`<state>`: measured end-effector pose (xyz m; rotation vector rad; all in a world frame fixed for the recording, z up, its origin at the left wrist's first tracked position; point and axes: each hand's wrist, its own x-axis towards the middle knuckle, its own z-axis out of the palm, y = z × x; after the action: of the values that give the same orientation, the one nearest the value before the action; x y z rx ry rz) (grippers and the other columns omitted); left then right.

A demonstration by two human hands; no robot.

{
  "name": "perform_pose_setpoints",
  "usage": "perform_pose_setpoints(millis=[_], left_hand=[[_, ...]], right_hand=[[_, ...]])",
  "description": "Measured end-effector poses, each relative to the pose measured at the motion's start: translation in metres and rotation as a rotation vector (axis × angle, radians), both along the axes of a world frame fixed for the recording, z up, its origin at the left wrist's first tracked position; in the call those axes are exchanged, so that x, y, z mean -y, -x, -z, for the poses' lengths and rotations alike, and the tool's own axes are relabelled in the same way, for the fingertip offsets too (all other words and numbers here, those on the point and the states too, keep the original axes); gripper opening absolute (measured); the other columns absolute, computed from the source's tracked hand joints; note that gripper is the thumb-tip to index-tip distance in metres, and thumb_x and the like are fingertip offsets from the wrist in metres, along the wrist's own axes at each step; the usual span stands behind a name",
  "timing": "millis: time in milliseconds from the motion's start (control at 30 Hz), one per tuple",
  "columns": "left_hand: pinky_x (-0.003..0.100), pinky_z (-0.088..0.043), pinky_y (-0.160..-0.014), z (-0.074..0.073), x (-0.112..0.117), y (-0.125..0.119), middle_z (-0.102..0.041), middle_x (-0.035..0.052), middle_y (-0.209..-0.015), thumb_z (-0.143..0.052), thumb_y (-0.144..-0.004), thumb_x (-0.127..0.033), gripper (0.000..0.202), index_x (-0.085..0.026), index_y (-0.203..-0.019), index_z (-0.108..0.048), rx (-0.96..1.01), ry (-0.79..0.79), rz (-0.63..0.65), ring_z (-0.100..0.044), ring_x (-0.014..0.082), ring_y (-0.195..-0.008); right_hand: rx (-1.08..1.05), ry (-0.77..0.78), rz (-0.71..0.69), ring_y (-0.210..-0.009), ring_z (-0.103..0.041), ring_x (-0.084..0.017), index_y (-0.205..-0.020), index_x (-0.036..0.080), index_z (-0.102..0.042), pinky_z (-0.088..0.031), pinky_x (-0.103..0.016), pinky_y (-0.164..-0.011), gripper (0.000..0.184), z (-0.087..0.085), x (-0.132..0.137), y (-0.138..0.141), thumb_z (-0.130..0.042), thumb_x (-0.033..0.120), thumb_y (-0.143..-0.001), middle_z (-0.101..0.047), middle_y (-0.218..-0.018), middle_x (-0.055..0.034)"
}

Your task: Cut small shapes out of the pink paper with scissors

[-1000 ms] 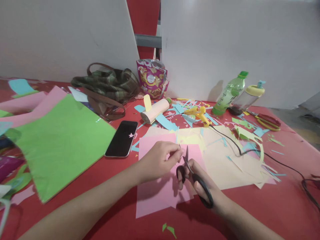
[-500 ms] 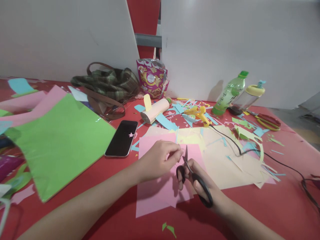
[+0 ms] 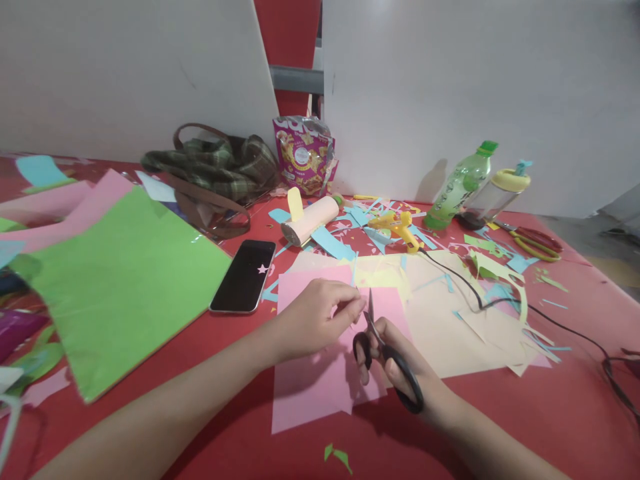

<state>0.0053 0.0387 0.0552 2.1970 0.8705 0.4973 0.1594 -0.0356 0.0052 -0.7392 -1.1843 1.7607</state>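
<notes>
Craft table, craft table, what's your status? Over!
Left hand pinched shut at blade tips. Right hand grips black scissors over pink paper. Nothing blocking.

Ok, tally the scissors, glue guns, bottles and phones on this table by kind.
Scissors: 2, a black pair and a red pair
Glue gun: 1
Bottles: 2, a green bottle and a clear bottle
Phone: 1
Total: 6

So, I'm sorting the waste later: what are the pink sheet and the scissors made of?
The pink sheet looks like thin matte paper: flat, crisp cut edges. The scissors have glossy black handles, likely plastic, and thin grey blades, probably metal.
</notes>
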Motion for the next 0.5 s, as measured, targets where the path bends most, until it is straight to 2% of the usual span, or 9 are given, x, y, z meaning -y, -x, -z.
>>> perform_pose_setpoints(millis=[500], left_hand=[[0.019,-0.033,-0.055,0.0008,-0.0025,0.0040,-0.050,-0.0022,-0.055,-0.033,-0.081,-0.025,0.029,-0.014,-0.058,-0.049,-0.061,0.078,-0.031,-0.047,0.0087,-0.056]], right_hand=[[-0.032,0.018,-0.024,-0.054,-0.045,-0.010,-0.075,0.020,-0.035,-0.035,-0.023,-0.049,0.033,0.0005,-0.0014,0.0009,-0.052,0.049,-0.071,-0.044,-0.066,0.0018]])
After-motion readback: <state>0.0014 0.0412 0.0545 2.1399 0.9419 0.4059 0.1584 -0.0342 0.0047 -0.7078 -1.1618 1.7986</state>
